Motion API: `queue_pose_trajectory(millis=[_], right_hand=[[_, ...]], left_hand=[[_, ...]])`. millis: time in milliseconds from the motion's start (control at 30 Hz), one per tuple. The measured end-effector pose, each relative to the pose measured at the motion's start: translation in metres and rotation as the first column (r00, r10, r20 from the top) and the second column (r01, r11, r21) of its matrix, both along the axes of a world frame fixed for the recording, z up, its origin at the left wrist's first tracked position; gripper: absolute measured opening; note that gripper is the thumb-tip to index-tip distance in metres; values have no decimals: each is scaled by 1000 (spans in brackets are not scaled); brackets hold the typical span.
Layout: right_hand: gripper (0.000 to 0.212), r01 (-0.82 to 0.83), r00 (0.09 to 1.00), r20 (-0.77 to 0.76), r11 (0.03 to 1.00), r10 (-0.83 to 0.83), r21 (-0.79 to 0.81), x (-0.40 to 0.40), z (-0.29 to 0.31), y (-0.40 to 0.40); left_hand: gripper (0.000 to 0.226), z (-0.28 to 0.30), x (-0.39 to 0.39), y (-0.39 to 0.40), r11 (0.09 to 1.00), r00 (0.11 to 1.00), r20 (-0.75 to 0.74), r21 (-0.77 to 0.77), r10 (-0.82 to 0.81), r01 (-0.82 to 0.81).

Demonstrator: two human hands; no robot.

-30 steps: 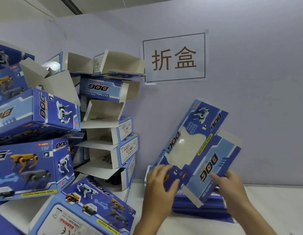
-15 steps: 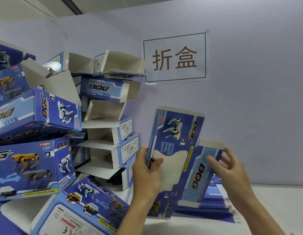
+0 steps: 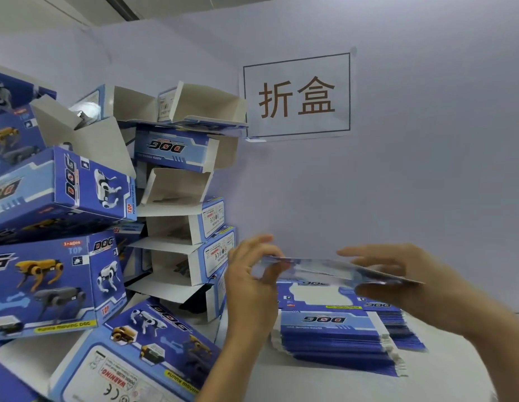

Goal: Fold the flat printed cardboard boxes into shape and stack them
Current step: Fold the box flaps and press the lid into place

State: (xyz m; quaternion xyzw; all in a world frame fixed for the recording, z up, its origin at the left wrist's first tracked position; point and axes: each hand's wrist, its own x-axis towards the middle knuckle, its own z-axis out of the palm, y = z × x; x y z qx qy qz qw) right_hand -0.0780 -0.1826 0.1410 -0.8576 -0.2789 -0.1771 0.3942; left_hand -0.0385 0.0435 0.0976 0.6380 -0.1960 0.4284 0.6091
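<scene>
A flat blue printed box blank lies nearly level and edge-on in the air between my hands, blurred. My left hand pinches its left end with thumb and curled fingers. My right hand holds the right end, fingers above and below the card. Under them a stack of flat blue blanks rests on the white table. Folded blue boxes printed with robot dogs are piled at the left.
Several folded boxes with open white flaps tower beside the left pile, close to my left hand. One folded box lies tilted at the front left. A paper sign hangs on the pale wall.
The blank has swung from upright, with its printed face towards me, down to nearly level and edge-on. Both hands have shifted to its two ends.
</scene>
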Motion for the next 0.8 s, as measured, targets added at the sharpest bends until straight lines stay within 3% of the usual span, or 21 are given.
queue_pose_trajectory(millis=[133, 167, 233, 300, 400, 467, 533, 567, 667, 733, 800], right_hand=[[39, 125, 980, 162, 990, -113, -63, 16, -12, 20], [37, 173, 964, 208, 985, -163, -29, 21, -17, 25], [28, 296, 925, 237, 954, -296, 37, 31, -25, 35], [26, 434, 818, 390, 899, -423, 63, 37, -32, 46], [25, 525, 649, 562, 837, -512, 155, 32, -38, 64], [17, 567, 598, 611, 812, -520, 137, 31, -42, 74], [22, 511, 716, 537, 859, -446, 32, 34, -50, 87], [21, 430, 802, 468, 902, -371, -21, 35, -51, 90], [32, 76, 946, 306, 991, -108, 115, 33, -52, 91], [36, -47, 977, 215, 972, -4, 232, 32, -50, 87], [28, -94, 993, 95, 946, 67, 309, 34, -49, 86]], left_hand=[[24, 1, 1, 6, 995, 998, -54, -93, 19, -24], [29, 2, 1, 7, 994, 995, -100, -101, 17, -27], [62, 0, 3, 7, 986, 982, -178, -163, -60, 30], [69, 0, 1, 5, 966, 957, -235, -231, -172, 117], [45, -2, 0, 0, 956, 898, -331, -54, -290, 289], [60, -5, -3, -6, 875, 795, -434, 29, -424, 483], [86, -12, -5, -13, 789, 717, -498, 101, -487, 606], [87, -14, -6, -16, 789, 731, -485, 125, -481, 602], [68, -12, -8, -20, 890, 829, -367, 9, -422, 457], [46, -11, -3, -16, 916, 867, -294, -113, -402, 386], [27, -8, -2, -13, 945, 911, -258, -153, -320, 288]])
